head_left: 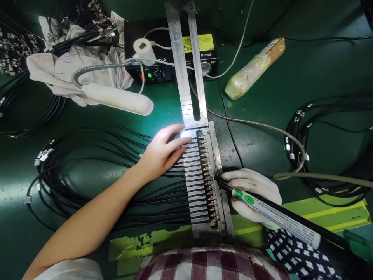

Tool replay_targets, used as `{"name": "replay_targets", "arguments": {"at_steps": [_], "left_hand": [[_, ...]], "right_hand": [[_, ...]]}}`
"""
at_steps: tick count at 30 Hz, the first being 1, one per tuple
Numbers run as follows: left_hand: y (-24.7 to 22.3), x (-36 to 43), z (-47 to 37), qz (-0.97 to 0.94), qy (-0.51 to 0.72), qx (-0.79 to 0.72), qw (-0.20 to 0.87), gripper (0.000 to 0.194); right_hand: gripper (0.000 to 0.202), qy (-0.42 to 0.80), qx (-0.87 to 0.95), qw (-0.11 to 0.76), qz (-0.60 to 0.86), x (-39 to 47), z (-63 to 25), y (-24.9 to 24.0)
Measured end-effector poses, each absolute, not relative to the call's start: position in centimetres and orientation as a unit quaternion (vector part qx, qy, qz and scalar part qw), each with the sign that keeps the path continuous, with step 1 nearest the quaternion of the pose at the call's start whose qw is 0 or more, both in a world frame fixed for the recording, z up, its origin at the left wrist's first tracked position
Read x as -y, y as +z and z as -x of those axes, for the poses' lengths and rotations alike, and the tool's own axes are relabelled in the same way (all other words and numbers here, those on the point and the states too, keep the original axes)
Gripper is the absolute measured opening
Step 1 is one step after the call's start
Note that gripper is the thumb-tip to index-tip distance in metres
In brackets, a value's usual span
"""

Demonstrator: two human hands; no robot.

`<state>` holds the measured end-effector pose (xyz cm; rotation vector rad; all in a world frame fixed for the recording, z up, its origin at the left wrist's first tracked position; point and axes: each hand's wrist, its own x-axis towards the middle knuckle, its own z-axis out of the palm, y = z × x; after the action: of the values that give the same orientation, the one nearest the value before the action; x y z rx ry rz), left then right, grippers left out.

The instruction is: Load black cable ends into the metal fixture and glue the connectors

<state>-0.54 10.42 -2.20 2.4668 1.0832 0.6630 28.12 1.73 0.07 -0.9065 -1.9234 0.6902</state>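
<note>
Head view: two hands (160, 152), one pen-shaped tool (269, 210), one fixture (196, 193)

Black cables (163, 204) lie parallel across a metal jig (215, 155), a labelled tool (276, 214) slanting to their ends.

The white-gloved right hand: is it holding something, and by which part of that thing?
The white-gloved right hand holds the black pen-shaped tool with white label near its front end.
</note>
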Motion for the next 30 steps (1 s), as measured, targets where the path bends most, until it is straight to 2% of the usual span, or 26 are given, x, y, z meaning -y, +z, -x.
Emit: {"name": "replay_targets", "arguments": {"at_steps": [10,18,30], "left_hand": [[-2.2,-10.4,0.5,-0.873,0.239,-0.384,0.181,0.031],[-2.1,-10.5,0.5,-0.87,0.237,-0.389,0.19,0.031],[-2.1,-10.5,0.5,-0.871,0.229,-0.393,0.188,0.03]], "right_hand": [[0.028,0.267,0.767,0.446,0.376,-1.7,-28.2,0.2],[0.02,0.255,0.767,0.45,0.38,-0.7,-28.3,1.4],[0.026,0.278,0.77,0.433,0.379,-0.6,-28.0,0.2]]}}
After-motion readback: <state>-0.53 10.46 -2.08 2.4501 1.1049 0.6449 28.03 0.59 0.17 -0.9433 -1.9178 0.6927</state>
